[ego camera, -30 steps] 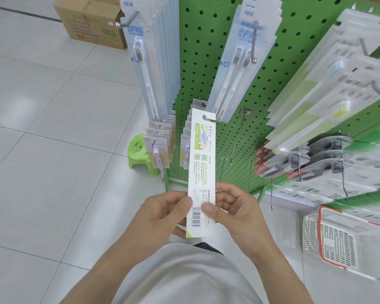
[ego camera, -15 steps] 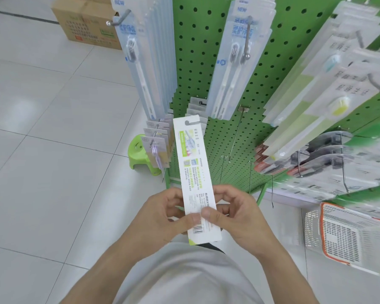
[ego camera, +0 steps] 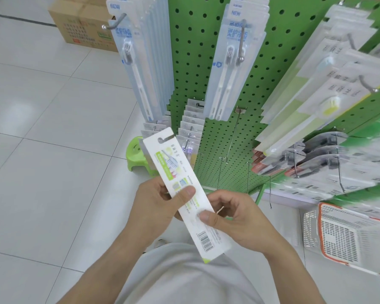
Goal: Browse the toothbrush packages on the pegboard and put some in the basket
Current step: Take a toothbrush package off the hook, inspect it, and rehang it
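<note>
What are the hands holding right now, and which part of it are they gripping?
Both hands hold one toothbrush package. The left hand pinches its middle, thumb on the printed face; the right hand pinches just below, above the barcode.

Single head-worn wide-angle view, looking steeply down and forward from close above both hands, facing the green pegboard (ego camera: 198, 62) just ahead, with tiled floor (ego camera: 42, 150) left and white basket (ego camera: 347, 235) at lower right edge.
</note>
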